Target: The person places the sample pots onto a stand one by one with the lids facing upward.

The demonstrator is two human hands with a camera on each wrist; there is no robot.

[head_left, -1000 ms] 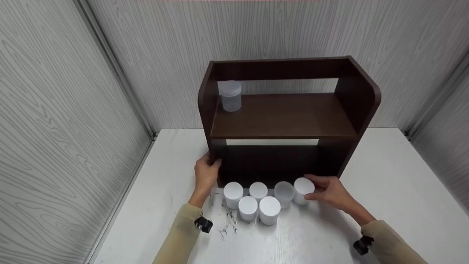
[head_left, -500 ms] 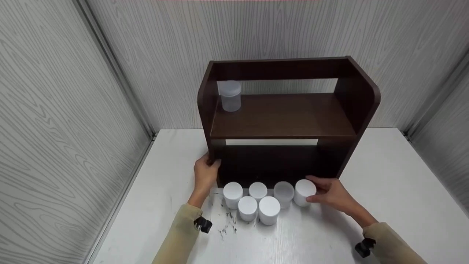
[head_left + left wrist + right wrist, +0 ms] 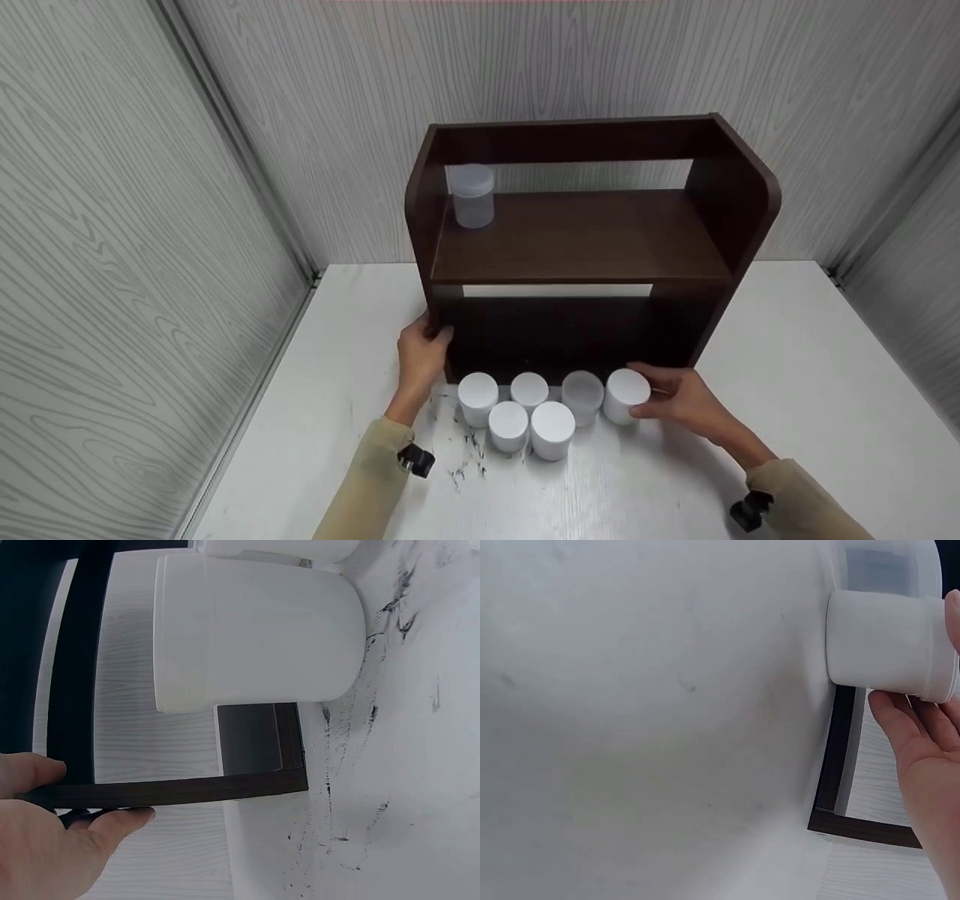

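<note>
A dark brown two-tier shelf point(image 3: 585, 232) stands on the white table. My left hand point(image 3: 421, 358) grips the lower front edge of its left side panel, with the thumb on one face and fingers on the other, as the left wrist view shows. With thumb and fingers my right hand point(image 3: 681, 397) holds a white lidded jar point(image 3: 627, 396), upright at the right end of the jar group. Beside that jar is a translucent jar point(image 3: 582, 397). In the right wrist view the held white jar point(image 3: 885, 641) sits with its base at the table surface, fingers along its side.
Several white jars point(image 3: 553, 429) stand close together before the shelf's lower front edge. A frosted translucent jar point(image 3: 473, 196) stands at the left end of the upper tier. Dark scuff marks point(image 3: 469, 450) streak the table. Wood-grain panels point(image 3: 360, 112) enclose the table at the back and sides.
My right hand and its white jar have shifted slightly right and toward me. The left hand, the shelf and the other jars look unmoved.
</note>
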